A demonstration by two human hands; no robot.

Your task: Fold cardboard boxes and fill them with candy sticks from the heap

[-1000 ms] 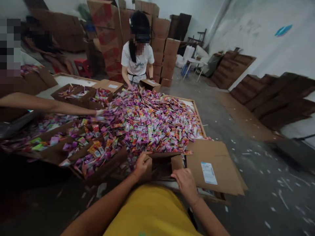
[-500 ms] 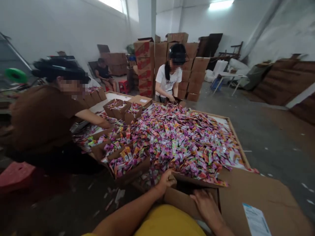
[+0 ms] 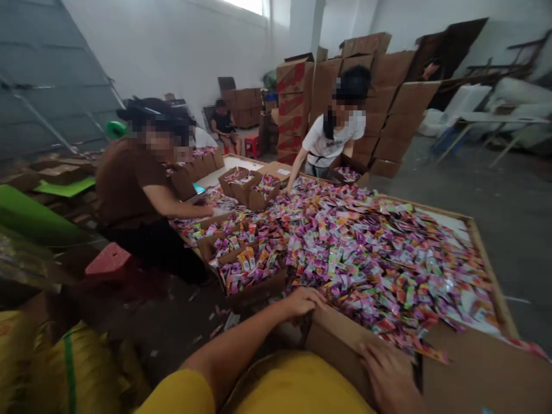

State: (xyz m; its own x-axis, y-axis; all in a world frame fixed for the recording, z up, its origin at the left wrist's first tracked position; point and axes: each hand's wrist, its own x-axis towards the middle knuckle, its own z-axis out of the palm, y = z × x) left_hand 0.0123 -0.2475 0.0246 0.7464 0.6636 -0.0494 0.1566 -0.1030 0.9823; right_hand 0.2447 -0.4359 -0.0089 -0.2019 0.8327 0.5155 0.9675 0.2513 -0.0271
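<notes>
A cardboard box (image 3: 334,348) stands tilted against my yellow shirt (image 3: 297,382), at the near edge of a heap of small colourful packets (image 3: 353,259). My left hand (image 3: 305,301) grips its upper left corner, fingers bent over the rim. My right hand (image 3: 388,368) holds the box's right part, its fingers laid over the cardboard and its thumb hidden. The inside of the box does not show. Left of my left hand, an open carton (image 3: 254,290) is filled with the same packets.
A wood-framed table (image 3: 495,282) bears the heap. A cardboard sheet (image 3: 487,362) lies at right. One person in brown (image 3: 129,184) works at left; another in white (image 3: 330,141) reaches in across the table. A red stool (image 3: 107,261) and yellow sacks (image 3: 81,368) stand at left.
My view has swung left. The box has tipped, so its dark opening no longer shows. My right hand has moved from the opening onto the cardboard. The person in white now reaches into the heap.
</notes>
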